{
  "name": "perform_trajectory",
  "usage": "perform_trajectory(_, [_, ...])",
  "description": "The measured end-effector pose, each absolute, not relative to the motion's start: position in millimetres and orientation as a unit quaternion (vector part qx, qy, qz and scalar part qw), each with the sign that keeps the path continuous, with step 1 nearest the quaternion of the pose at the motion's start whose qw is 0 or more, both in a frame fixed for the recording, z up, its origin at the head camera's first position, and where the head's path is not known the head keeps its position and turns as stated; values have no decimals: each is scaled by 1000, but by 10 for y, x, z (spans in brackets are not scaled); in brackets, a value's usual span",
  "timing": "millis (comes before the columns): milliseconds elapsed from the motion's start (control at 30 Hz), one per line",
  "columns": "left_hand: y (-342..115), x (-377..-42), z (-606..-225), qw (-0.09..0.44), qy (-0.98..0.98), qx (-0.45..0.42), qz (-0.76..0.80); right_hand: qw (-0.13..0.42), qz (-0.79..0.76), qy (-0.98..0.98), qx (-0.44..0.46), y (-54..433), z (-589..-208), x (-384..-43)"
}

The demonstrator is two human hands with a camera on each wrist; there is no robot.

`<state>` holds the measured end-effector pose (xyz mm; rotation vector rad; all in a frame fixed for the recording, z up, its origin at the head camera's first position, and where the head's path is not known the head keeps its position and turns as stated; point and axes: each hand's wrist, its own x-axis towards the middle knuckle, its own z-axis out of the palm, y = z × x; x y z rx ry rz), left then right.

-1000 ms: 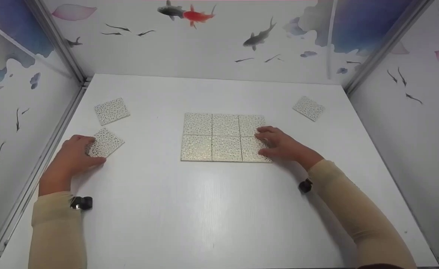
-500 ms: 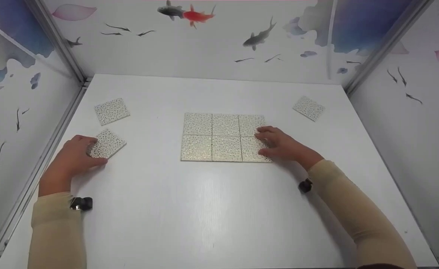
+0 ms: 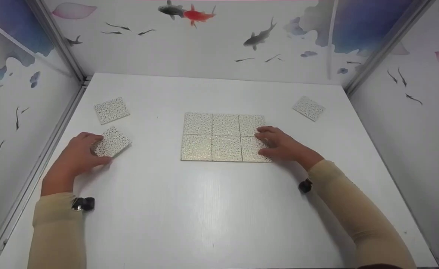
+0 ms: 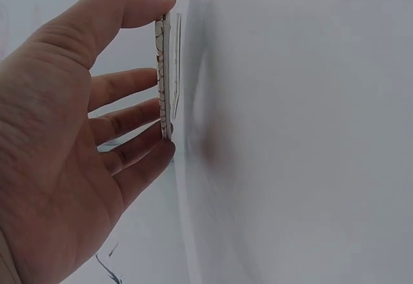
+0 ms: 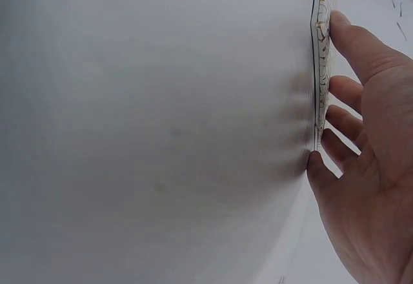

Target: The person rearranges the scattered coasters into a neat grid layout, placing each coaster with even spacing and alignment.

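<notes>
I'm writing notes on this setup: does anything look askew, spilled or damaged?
I see no spill or damage. The far-left tile and far-right tile lie askew, unaligned with the six-tile block; the left hand grips another angled tile.

1 speckled tile (image 3: 113, 142), askew, well left of 6 similar tiles (image 3: 225, 139) in 2 rows.

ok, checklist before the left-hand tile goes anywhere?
Left hand grip on held tile: ok, pinched at its edges.
Right hand on six-tile block: ok, touching its right end.
Six-tile block lined up: ok, two rows of three.
Held tile squared to six-tile block: not ok, turned at an angle.
Back-left tile and back-right tile in six-tile block: not ok, both lie apart.
Right edge flush: cannot tell, partly covered.
</notes>
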<state>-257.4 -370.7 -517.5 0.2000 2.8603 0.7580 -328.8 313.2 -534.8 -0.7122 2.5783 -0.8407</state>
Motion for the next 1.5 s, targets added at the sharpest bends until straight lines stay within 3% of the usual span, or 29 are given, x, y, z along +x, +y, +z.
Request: perform_trajectory(1500, [-2707, -2607, -5138, 64, 950, 191, 239, 170, -296, 907, -246, 3124, -5348, -3291])
